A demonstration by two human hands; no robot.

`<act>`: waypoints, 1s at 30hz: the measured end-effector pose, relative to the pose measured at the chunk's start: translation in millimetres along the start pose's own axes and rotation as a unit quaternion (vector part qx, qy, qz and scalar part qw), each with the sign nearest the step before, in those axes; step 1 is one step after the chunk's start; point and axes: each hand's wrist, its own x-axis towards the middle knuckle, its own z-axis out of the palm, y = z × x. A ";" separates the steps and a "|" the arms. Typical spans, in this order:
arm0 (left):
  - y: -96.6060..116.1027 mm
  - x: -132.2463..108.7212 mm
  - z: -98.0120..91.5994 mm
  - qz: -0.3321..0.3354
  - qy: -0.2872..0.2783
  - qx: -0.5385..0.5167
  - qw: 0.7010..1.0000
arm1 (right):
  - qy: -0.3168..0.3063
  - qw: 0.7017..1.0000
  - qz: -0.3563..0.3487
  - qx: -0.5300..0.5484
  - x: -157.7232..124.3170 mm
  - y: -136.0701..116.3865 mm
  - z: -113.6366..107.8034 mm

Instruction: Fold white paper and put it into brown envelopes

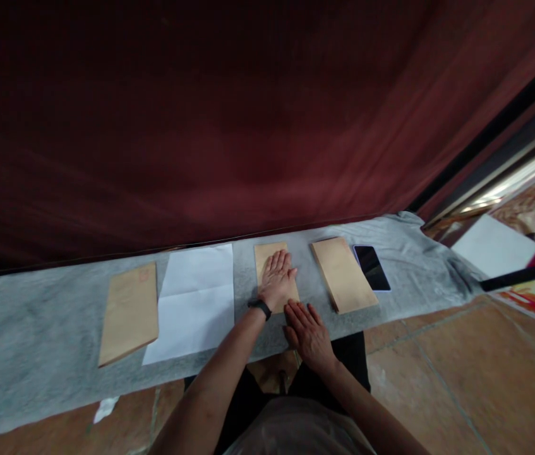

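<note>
A brown envelope [266, 254] lies on the grey cloth [35, 328] right in front of me. My left hand [276, 277] lies flat on it, fingers stretched out, with a black band on the wrist. My right hand [309, 332] rests flat beside it at the envelope's near end, fingers spread on the cloth. Neither hand grips anything. A second brown envelope stack [344, 273] lies just right of my hands, and a third brown envelope [129, 313] lies at the left.
A white sheet of paper [196, 302] with fold creases lies left of my hands. A dark phone [372, 267] sits right of the envelope stack. A dark red curtain [201, 126] hangs behind the cloth. Tiled floor [461, 379] lies at the right.
</note>
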 end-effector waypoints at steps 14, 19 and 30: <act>-9.3 -74.9 -31.4 -0.064 -0.043 0.000 0.997 | -0.006 0.998 -0.007 -0.068 -1.2 -0.1 2.6; 13.1 -140.3 -37.3 0.054 -0.041 -0.015 0.998 | -0.008 0.997 -0.015 -0.079 -2.3 0.0 3.3; 7.1 -167.6 -34.8 -0.019 -0.010 0.003 1.000 | 0.016 0.995 0.029 -0.099 -10.9 -0.3 1.4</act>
